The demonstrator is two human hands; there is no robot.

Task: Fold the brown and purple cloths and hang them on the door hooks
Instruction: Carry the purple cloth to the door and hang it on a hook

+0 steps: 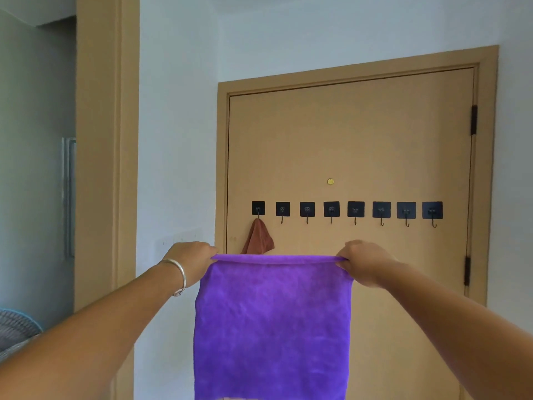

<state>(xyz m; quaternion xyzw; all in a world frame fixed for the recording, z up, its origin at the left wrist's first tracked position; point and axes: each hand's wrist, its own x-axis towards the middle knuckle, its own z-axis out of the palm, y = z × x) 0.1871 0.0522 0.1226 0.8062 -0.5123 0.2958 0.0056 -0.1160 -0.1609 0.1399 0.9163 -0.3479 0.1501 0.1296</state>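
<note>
Purple cloth (272, 327) between both hands, bottom edge cut off.

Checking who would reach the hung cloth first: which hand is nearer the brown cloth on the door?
Left. The left hand grips the purple cloth just left of the brown cloth; the right hand holds the far corner.

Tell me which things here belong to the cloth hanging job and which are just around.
Job: purple cloth, pinched by left hand and right hand; brown cloth on first hook; door hooks; door.
Just around: fan, bracelet, peephole.
</note>
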